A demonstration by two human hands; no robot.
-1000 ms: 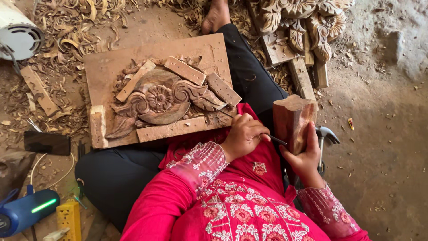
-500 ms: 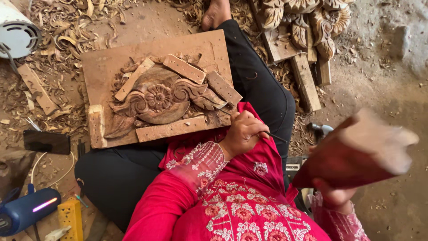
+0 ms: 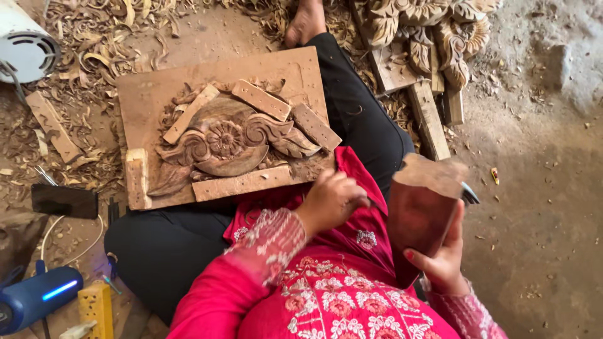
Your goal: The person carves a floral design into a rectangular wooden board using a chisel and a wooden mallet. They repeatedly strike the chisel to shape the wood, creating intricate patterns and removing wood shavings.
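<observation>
Nearest the camera, the right hand (image 3: 443, 260) is wrapped around the lower part of a wooden mallet (image 3: 422, 216), fingers closed on it, the mallet's long axis running from about 7 o'clock at the hand up to 1 o'clock at its broad head. At roughly 10 o'clock from that hand, just beside the mallet, the left hand (image 3: 331, 201) is clenched into a fist over the red lap; a thin dark tool tip seems to poke out toward the mallet, but what it grips cannot be told for sure. The left hand is the nearer one to the carving board (image 3: 151, 100), which lies across the dark trouser legs at 10 o'clock from it, its near edge almost touching the knuckles. On the board a floral carving (image 3: 226, 141) sits wedged between wooden blocks (image 3: 260, 99). Farther off, at 1 o'clock, carved pieces (image 3: 433, 31) lie on the dirt floor, and shavings (image 3: 94, 37) spread at 11 o'clock.
</observation>
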